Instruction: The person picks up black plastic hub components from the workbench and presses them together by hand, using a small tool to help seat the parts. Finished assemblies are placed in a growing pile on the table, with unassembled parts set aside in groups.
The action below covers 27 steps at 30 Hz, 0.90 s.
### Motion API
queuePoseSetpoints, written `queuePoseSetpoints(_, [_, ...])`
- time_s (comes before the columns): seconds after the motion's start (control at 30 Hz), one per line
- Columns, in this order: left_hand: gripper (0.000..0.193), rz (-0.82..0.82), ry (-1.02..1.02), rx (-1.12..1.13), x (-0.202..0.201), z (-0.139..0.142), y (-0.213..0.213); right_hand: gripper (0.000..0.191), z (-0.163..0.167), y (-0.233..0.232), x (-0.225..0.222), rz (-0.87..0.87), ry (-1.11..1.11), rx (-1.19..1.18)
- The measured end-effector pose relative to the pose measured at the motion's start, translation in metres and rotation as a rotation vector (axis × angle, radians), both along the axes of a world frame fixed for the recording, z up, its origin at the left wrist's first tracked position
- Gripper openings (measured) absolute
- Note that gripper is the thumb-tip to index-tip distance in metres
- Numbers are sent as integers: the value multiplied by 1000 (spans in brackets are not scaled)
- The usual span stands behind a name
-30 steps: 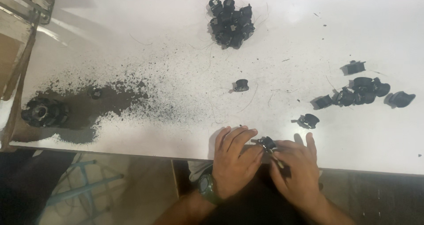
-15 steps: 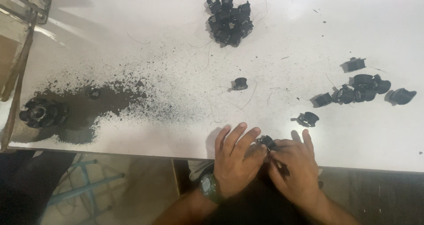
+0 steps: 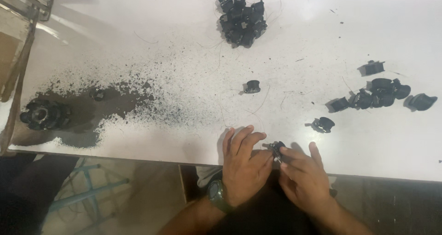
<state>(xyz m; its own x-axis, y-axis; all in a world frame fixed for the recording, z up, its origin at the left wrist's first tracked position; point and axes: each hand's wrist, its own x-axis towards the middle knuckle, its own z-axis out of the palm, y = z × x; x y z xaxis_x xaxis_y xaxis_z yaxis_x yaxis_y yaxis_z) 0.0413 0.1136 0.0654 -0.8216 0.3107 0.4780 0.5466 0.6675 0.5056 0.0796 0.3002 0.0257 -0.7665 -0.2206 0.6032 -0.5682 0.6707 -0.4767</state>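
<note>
Landmark: small black part [image 3: 276, 148], at the near edge of the white counter [image 3: 368, 27], pinched between both hands.

Left hand [image 3: 244, 166]: lies flat-ish on the counter edge just left of the part, fingers stretched forward, thumb side pressed to the part. Grip closed on the part from the left. Dark wristwatch [image 3: 216, 196] on this wrist.

Right hand [image 3: 304, 177]: just right of the part, fingertips pinching it from the right; thumb points away up the counter.

Around the part:
- Single black piece [image 3: 252, 86] beyond it, well apart, alone on the counter.
- Another lone black piece [image 3: 323, 124] to its right and slightly beyond, near the right hand.
- Row of black pieces [image 3: 382, 93] further right, spread loosely.
- Heap of black pieces [image 3: 241, 17] far beyond it, with thin wire strands trailing out.
- Dark powder spill [image 3: 110, 101] well to its left, thinning into specks toward the part.
- Black ring-shaped cluster [image 3: 44, 114] at the far left end of the spill.
</note>
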Motion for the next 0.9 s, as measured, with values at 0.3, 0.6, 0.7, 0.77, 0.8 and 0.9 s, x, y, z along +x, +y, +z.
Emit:
queuePoseSetpoints(0.3, [7, -29, 31, -30, 1, -3, -2, 33, 15, -3, -6, -32, -90, 20])
queuePoseSetpoints(0.6, [31, -157, 58, 39, -19, 14, -8, 34, 40, 9, -17, -67, -10, 80])
queuePoseSetpoints(0.7, [34, -197, -42, -1, -28, 24, -11, 44, 42, 8, -21, -139, -105, 121])
queuePoseSetpoints(0.77, [29, -185, -137, -54, -30, 31, -15, 50, 41, 7, -24, -180, -161, 158])
queuePoseSetpoints(0.8, [23, -174, -129, -35, -31, 33, -17, 47, 39, 4, -26, -197, -178, 187])
queuePoseSetpoints(0.9, [10, -162, -150, 31, -31, 37, -18, 44, 37, 2, -28, -182, -174, 208])
